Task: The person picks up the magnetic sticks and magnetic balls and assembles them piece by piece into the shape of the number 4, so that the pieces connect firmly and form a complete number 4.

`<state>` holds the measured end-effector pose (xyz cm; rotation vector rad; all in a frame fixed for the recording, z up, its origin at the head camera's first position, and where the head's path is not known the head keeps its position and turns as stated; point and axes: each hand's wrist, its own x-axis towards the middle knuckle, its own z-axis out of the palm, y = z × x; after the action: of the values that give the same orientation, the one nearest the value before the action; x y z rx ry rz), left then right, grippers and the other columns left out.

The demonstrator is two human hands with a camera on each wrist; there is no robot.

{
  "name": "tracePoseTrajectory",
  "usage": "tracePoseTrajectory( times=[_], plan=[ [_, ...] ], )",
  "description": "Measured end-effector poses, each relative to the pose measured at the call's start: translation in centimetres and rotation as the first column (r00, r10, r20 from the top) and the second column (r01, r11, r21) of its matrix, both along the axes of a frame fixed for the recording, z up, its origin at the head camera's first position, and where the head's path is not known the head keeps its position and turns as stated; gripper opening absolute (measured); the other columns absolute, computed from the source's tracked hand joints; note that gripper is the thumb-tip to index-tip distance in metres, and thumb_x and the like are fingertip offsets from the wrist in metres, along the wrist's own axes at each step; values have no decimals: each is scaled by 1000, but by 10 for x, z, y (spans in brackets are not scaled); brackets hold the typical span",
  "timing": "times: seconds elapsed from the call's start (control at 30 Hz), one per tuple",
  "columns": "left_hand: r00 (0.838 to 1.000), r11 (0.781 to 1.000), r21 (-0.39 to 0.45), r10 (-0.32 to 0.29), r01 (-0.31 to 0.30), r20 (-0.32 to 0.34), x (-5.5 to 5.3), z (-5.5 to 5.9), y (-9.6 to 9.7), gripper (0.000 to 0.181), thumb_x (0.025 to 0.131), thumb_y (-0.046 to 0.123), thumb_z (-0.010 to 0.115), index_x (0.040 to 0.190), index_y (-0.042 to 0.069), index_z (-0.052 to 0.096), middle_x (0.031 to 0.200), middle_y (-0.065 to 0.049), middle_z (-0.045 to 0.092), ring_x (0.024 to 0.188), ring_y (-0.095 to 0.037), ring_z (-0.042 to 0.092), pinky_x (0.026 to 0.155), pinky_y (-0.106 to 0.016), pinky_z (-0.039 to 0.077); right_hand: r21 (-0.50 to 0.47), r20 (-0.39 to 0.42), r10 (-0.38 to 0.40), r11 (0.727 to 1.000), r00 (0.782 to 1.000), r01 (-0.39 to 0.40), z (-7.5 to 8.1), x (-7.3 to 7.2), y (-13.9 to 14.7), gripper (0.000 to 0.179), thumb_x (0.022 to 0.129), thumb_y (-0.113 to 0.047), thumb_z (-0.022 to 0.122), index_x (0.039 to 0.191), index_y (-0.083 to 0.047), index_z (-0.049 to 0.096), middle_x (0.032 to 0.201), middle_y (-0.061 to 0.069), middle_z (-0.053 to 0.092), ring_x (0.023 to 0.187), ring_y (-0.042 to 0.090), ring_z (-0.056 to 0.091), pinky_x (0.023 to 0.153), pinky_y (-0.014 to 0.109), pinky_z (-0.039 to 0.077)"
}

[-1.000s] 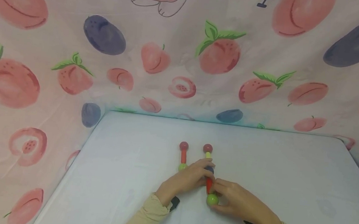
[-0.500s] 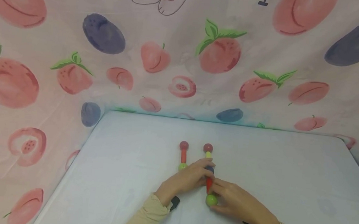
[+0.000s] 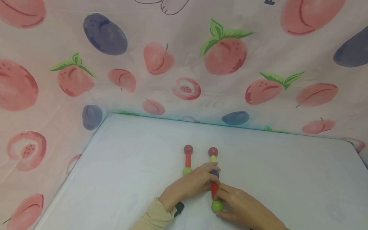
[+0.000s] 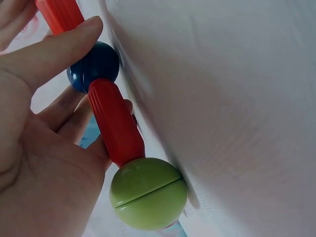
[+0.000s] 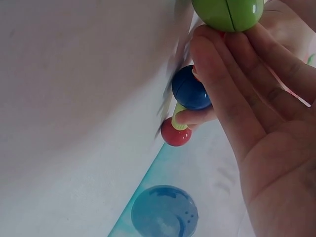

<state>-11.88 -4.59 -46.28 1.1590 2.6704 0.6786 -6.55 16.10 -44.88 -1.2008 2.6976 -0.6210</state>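
Observation:
My left hand (image 3: 192, 183) pinches a glossy blue ball (image 4: 96, 66), its thumb lying over the ball. A red ridged rod (image 4: 116, 123) joins that ball to a green ball (image 4: 148, 192) beside my palm. A second red rod (image 3: 214, 190) runs from the blue ball toward my right hand (image 3: 241, 206). At that rod's near end, my right hand holds another green ball (image 5: 229, 12), thumb on its near side and fingers along the rod. Beyond the blue ball, a yellow-green rod (image 5: 178, 118) leads to a red ball (image 5: 176, 133). My left hand partly covers the middle.
Another red ball (image 3: 188, 149) and red rod (image 3: 188, 160) lie to the left, reaching back from the green ball beside my left hand. All rest on a white table (image 3: 281, 167). Fruit-printed cloth (image 3: 189, 57) rises behind the table and along its left side.
Both hands stay nearly where they were. My right hand and the green ball it holds have shifted only very slightly; the other pieces keep their places.

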Motion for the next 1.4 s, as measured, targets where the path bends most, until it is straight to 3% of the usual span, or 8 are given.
tracePoseTrajectory(
  times=[0.93, 1.13, 1.4],
  plan=[
    [999, 1000, -18, -2, 1, -47, 0, 4, 0, 25, 89, 9, 72, 110, 23, 75, 149, -2, 49, 145, -16, 35, 117, -29, 33, -43, 128, -41, 998, 991, 47, 2, -2, 0, 18, 89, -22, 74, 102, -18, 62, 96, -15, 57, 83, -1, 52, 74, 21, 53],
    [999, 1000, -24, -4, 3, -40, 0, 3, 0, 26, 89, 10, 72, 110, 24, 75, 149, -2, 49, 146, -17, 35, 117, -30, 33, -41, 135, -46, 998, 990, 52, 1, -2, 1, 18, 89, -23, 74, 101, -19, 61, 94, -15, 56, 82, 0, 52, 74, 20, 52],
    [999, 1000, -28, -9, 8, -48, 2, 2, -1, 27, 89, 10, 73, 111, 24, 75, 148, 0, 51, 145, -17, 36, 116, -30, 34, -37, 80, -43, 998, 996, 46, 1, 1, 2, 19, 88, -24, 75, 102, -18, 62, 97, -14, 57, 82, 0, 52, 73, 20, 52]
  ],
)
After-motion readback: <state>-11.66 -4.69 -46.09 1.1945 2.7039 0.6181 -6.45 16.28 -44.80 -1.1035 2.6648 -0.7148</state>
